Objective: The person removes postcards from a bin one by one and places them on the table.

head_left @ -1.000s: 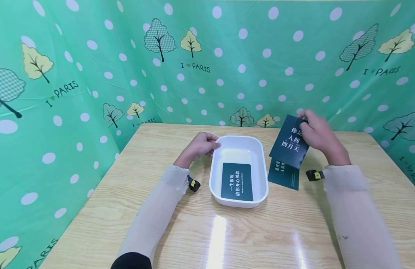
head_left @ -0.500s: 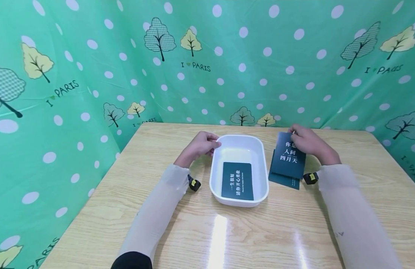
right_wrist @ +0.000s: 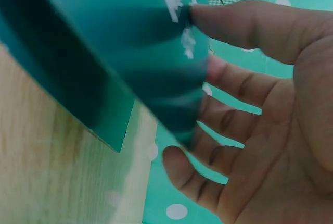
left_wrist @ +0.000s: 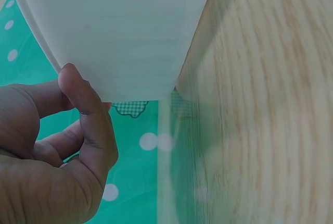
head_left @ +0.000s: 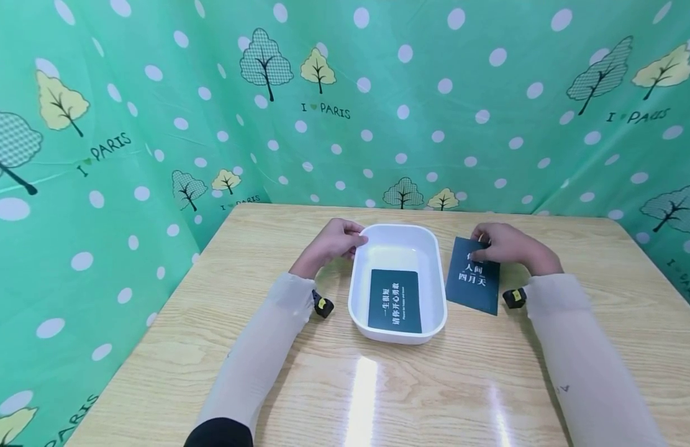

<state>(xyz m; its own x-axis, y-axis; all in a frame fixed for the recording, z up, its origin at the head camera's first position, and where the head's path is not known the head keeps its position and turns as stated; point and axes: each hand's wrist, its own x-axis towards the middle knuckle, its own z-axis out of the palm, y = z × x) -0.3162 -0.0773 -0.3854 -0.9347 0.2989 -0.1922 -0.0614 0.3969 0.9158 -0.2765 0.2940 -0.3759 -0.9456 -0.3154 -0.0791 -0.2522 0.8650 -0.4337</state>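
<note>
My left hand (head_left: 332, 243) pinches the far left rim of a white plastic basin (head_left: 397, 251); in the left wrist view the thumb lies against the basin's outer wall (left_wrist: 125, 36). Flat inside the basin is a dark green card (head_left: 394, 301) with white Chinese lettering. To the basin's right, my right hand (head_left: 515, 248) pinches a dark teal card (head_left: 472, 288) by its upper right part, low over the table. The right wrist view has the thumb on the printed face of this card (right_wrist: 130, 31) and fingers behind it. A second card (right_wrist: 104, 122) lies beneath, mostly hidden.
The basin stands on a light wood-grain table (head_left: 434, 391). A green dotted curtain (head_left: 345, 93) printed with trees hangs along the back and left. Black wrist devices (head_left: 322, 306) sit at both sleeve cuffs.
My right hand has come down and slightly left with its card, which now covers the card on the table in the head view. The left hand and basin have stayed in place.
</note>
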